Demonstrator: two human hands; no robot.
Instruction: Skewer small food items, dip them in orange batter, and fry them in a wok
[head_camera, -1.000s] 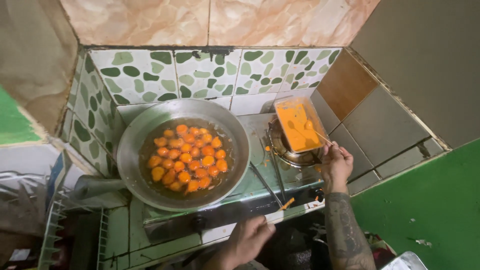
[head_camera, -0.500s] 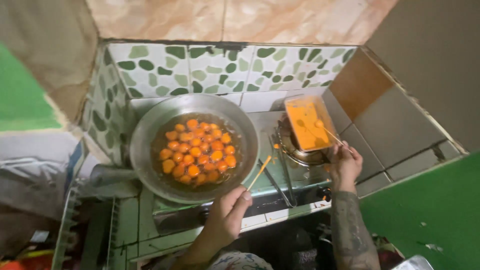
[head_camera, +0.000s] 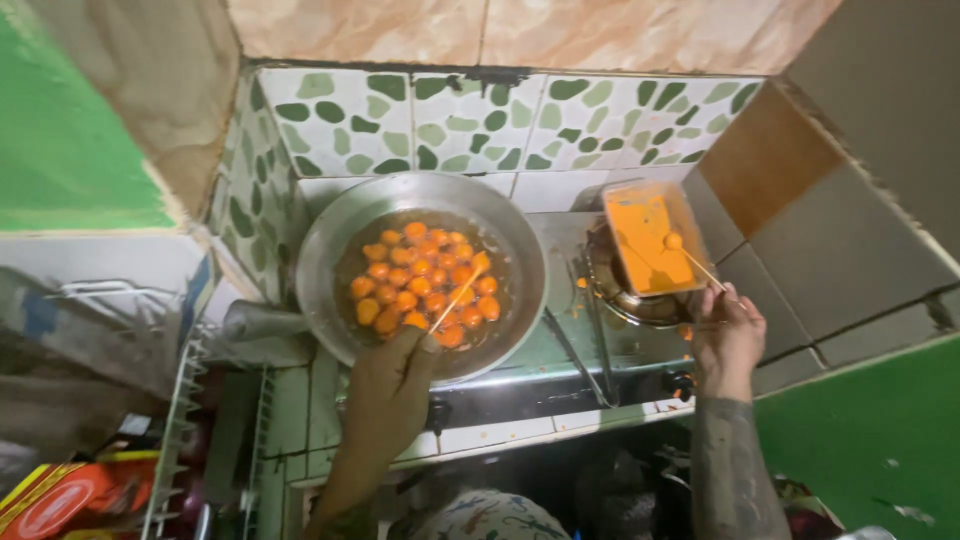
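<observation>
A wide metal wok (head_camera: 325, 235) sits on the left burner of a stove, holding several orange balls (head_camera: 425, 280) frying in oil. My left hand (head_camera: 390, 385) is at the wok's near rim, gripping a thin wooden stick (head_camera: 455, 298) whose tip reaches in among the balls. My right hand (head_camera: 728, 335) holds a second stick (head_camera: 697, 266) with one battered ball (head_camera: 674, 241) on its tip, over a rectangular tub of orange batter (head_camera: 640, 245) that rests on the right burner.
Green-spotted tiles (head_camera: 450, 120) back the stove. Its front edge (head_camera: 540, 405) lies between my arms. A wire rack (head_camera: 170, 440) and a red packet (head_camera: 60, 495) stand at the lower left. A green wall (head_camera: 870, 440) is on the right.
My left hand rose from below the stove front to the wok's rim, bringing its stick in among the frying balls. My right hand stayed by the batter tub.
</observation>
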